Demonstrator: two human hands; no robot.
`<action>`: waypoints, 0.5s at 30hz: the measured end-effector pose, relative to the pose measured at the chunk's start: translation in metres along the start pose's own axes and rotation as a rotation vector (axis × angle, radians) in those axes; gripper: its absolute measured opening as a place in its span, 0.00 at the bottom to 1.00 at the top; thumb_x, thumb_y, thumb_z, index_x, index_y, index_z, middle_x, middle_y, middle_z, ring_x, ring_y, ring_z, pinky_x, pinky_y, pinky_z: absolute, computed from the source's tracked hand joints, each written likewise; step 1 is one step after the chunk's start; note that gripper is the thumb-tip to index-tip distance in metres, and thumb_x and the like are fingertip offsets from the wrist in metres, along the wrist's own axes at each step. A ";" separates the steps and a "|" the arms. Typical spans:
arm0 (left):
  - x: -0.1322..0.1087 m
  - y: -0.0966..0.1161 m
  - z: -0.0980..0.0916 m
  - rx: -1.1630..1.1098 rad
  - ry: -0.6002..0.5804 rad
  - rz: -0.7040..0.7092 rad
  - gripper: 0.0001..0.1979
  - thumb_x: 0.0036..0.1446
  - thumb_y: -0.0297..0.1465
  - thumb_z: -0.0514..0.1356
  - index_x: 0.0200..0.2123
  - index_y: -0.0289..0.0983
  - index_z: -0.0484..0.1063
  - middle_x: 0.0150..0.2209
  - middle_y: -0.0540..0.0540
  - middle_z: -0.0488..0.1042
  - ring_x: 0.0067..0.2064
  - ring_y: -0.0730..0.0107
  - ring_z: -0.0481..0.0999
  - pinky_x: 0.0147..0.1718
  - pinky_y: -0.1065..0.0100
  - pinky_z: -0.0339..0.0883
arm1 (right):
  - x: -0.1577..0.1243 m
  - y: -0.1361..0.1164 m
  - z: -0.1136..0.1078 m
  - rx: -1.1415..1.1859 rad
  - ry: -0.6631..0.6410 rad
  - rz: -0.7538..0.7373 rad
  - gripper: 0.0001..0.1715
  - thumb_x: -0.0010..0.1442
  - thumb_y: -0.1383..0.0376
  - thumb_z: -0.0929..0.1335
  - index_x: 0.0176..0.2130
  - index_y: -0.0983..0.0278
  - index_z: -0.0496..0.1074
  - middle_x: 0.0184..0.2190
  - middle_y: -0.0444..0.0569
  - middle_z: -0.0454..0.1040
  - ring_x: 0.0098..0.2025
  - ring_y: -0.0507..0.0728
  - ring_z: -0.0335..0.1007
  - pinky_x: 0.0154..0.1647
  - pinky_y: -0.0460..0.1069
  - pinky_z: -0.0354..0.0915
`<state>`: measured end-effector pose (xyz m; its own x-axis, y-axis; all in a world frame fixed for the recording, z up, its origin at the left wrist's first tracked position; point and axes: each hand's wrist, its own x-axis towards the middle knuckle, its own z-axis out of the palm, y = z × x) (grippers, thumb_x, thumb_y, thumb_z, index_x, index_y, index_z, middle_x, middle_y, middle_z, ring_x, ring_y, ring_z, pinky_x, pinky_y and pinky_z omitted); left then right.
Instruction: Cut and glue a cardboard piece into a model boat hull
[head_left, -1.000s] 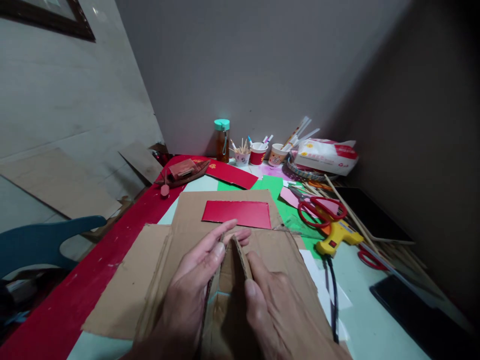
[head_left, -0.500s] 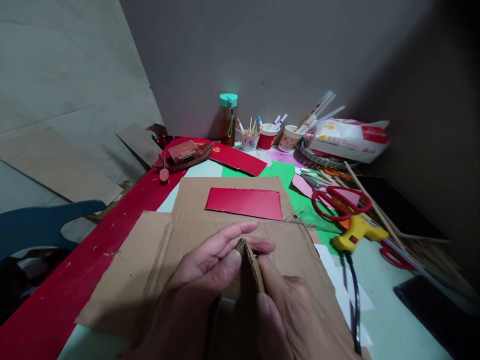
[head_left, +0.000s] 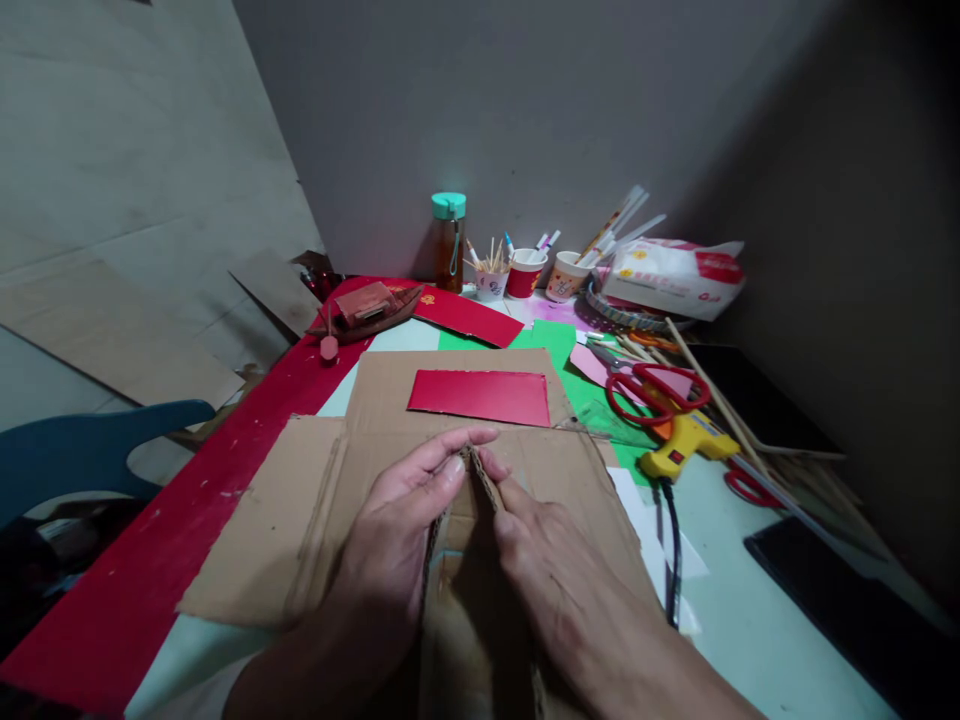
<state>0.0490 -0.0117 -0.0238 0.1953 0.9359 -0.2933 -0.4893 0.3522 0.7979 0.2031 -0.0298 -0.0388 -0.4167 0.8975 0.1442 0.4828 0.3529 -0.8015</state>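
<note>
Both hands grip a folded piece of corrugated cardboard [head_left: 469, 610], bent so its two long sides lean together into a pointed end away from me. My left hand [head_left: 409, 515] closes on the left side, thumb near the tip. My right hand [head_left: 544, 545] pinches the right edge just behind the tip; part of its fingers is hidden behind the board. Underneath lies a large flat cardboard sheet [head_left: 262, 510] with creases. A red card rectangle [head_left: 478, 397] rests on that sheet beyond my fingertips.
Right of the sheet lie red-handled scissors [head_left: 656, 393], a yellow glue gun [head_left: 686, 443] with a black cord, and a dark phone-like slab [head_left: 825, 600]. A small model boat [head_left: 367, 308], a bottle [head_left: 448, 240] and paper cups [head_left: 526, 273] stand behind. A blue chair [head_left: 97, 440] is at left.
My hands and the folded cardboard have shifted slightly left and away from me. More of the board's inner face shows, and my right hand has turned further over its edge.
</note>
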 end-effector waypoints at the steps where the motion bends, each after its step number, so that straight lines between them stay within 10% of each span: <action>1: 0.000 -0.001 0.000 0.010 0.000 0.021 0.12 0.65 0.30 0.58 0.48 0.39 0.78 0.39 0.47 0.79 0.44 0.70 0.77 0.45 0.74 0.69 | 0.000 0.001 -0.001 -0.041 -0.028 -0.033 0.36 0.70 0.55 0.51 0.49 0.72 0.78 0.64 0.63 0.64 0.62 0.70 0.67 0.59 0.61 0.67; 15: 0.006 -0.003 -0.005 0.134 0.031 0.240 0.14 0.63 0.27 0.57 0.49 0.38 0.78 0.38 0.47 0.76 0.46 0.67 0.72 0.52 0.69 0.61 | 0.007 0.000 -0.004 -0.225 -0.145 -0.088 0.33 0.66 0.64 0.51 0.61 0.76 0.66 0.65 0.69 0.61 0.65 0.72 0.62 0.57 0.68 0.67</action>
<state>0.0476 -0.0073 -0.0303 0.0598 0.9930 -0.1017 -0.4011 0.1172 0.9085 0.2033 -0.0225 -0.0350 -0.5623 0.8196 0.1100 0.5922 0.4919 -0.6382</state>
